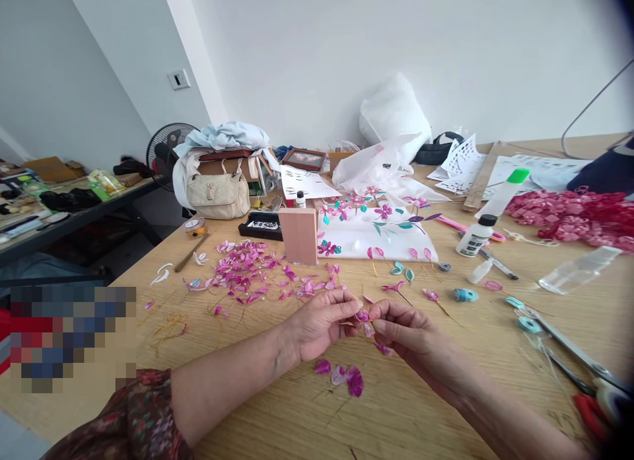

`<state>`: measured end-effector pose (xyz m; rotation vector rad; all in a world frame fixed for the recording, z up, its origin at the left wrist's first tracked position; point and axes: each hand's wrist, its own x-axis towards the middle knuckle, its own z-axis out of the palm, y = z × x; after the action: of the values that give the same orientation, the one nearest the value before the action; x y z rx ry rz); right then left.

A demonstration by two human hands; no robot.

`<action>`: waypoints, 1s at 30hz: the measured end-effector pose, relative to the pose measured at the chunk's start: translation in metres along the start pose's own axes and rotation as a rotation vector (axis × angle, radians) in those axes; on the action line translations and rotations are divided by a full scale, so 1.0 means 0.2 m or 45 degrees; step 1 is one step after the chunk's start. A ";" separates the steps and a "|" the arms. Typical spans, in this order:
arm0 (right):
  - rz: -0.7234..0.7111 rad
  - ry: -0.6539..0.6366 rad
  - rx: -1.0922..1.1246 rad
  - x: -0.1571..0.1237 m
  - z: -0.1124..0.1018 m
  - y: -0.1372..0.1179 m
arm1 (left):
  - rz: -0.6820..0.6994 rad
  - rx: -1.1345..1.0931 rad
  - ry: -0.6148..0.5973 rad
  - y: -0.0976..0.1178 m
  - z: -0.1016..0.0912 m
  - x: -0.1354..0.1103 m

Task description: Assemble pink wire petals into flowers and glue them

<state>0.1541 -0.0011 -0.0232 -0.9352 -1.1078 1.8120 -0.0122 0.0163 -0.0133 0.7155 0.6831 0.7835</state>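
The wooden worktop [426, 414] runs from the near edge back to the wall and is crowded at the far side. Beyond the hands lies a white sheet [396, 245] set with finished pink flowers and teal leaves. To its left a wooden block [298, 235] stands upright. A loose scatter of pink petals [247, 268] spreads out from the block's foot towards the left.

The left hand [317, 324] comes in from the lower left and the right hand [406, 331] from the lower right. They meet fingertip to fingertip at the middle of the near worktop, raised just above the wood. Both are pinched together on one small pink petal [362, 315], which sits right between them, equally near to each. It looks to lie across, left to right, along the line of the two sets of fingertips, though it is too small to be sure. A fine stem may run from it into the left fingers, but I cannot tell.

Just below the hands, nearer the person, a few spare petals [347, 379] lie flat on the wood, apart from both hands.
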 end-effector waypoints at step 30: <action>0.004 0.048 0.107 -0.01 0.01 -0.02 | 0.087 0.026 -0.026 -0.02 0.01 0.00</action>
<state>0.1542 -0.0022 -0.0174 -0.9184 -0.9999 1.8215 -0.0099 0.0143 -0.0150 0.7676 0.6513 0.8317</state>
